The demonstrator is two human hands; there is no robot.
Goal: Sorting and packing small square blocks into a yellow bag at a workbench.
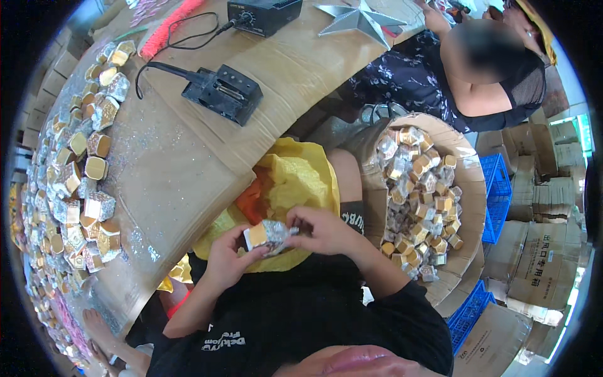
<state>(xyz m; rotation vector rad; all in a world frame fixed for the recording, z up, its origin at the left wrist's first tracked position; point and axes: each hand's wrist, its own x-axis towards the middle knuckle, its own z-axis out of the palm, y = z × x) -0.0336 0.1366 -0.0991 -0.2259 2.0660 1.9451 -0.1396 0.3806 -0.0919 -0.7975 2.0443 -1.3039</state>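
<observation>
Over my lap, a small gold-topped box in crinkled see-through wrapping is held between my two hands. My left hand grips it from the left, thumb along its lower edge. At its right end, the closed fingers of my right hand pinch the wrapping. Beneath both hands a yellow woven sack lies across my lap, with something orange showing in its fold. Many similar gold-topped boxes are heaped along the left of the table.
A round cardboard bin at my right holds many such boxes. On the cardboard-covered table stand a black heat sealer, a black control box and a silver star. Another person sits at far right; blue crates stand behind the bin.
</observation>
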